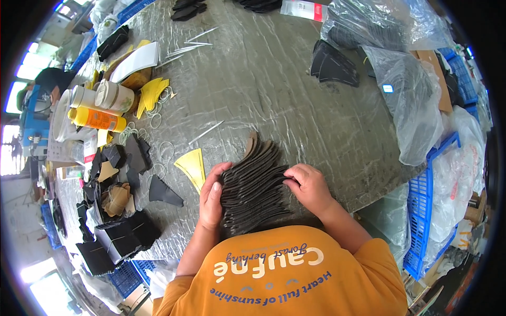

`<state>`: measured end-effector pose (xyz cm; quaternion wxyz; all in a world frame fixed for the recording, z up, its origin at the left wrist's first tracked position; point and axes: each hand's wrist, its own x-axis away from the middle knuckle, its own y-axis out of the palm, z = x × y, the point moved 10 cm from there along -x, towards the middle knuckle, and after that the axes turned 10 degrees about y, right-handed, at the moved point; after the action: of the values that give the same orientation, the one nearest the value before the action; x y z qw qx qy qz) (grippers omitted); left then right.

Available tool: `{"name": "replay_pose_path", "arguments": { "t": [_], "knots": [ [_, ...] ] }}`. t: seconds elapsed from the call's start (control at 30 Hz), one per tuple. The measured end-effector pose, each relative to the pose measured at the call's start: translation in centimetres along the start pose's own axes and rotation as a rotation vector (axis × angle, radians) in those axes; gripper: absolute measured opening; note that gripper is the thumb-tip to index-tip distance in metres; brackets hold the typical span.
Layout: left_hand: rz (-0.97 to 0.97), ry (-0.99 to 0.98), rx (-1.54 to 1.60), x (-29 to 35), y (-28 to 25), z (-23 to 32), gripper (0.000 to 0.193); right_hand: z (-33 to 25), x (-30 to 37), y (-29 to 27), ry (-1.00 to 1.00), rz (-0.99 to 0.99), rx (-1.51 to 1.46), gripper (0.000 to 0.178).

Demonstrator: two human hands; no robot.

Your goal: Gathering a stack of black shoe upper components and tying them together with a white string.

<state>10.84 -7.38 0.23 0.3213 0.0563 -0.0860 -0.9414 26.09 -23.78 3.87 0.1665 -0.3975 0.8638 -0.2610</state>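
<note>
A thick row of dark, curved cut pieces (pixel 253 184), like fabric or thin leather, stands on edge close to my body, fanned at its far end. My left hand (pixel 212 203) is closed against the row's left side, its thumb along the near part. On the other side my right hand (pixel 311 185) pinches the right edge of the pieces between thumb and fingers. Whether it grips one piece or several I cannot tell. Just beyond my left hand lies a yellow fan-shaped piece (pixel 192 166), and farther left a single dark piece (pixel 164 191).
White tubs (pixel 114 97) and a yellow bottle (pixel 97 119) crowd the left side, with loose rubber bands (pixel 166 150) nearby. A white pen-like stick (pixel 206 132) lies ahead. Dark pieces (pixel 333 63) and plastic bags (pixel 403 100) are at the far right; a blue crate (pixel 420 210) stands beside the table.
</note>
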Motion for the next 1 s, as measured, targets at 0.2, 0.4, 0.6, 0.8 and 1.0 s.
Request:
{"name": "replay_pose_path", "arguments": {
  "t": [0.2, 0.4, 0.6, 0.8, 1.0],
  "knots": [
    [-0.027, -0.061, -0.023, -0.3, 0.9, 0.3, 0.050, -0.9, 0.3, 0.3, -0.150, 0.004, 0.067, 0.013],
    [-0.021, -0.029, 0.022, -0.3, 1.2, 0.2, 0.050, -1.6, 0.5, 1.2, -0.211, -0.033, -0.032, 0.015],
    [-0.021, -0.022, 0.062, -0.2, 1.3, 0.3, 0.049, -1.8, 0.2, 1.2, -0.112, -0.069, -0.127, 0.014],
    [0.003, -0.024, 0.070, -0.1, 1.2, 0.1, 0.049, -1.1, -0.2, 0.5, -0.125, 0.024, 0.016, 0.012],
    [-0.019, -0.026, 0.028, -0.2, 1.3, 0.2, 0.050, -1.4, -0.4, 1.0, -0.149, -0.056, -0.016, 0.009]
  ]
}}
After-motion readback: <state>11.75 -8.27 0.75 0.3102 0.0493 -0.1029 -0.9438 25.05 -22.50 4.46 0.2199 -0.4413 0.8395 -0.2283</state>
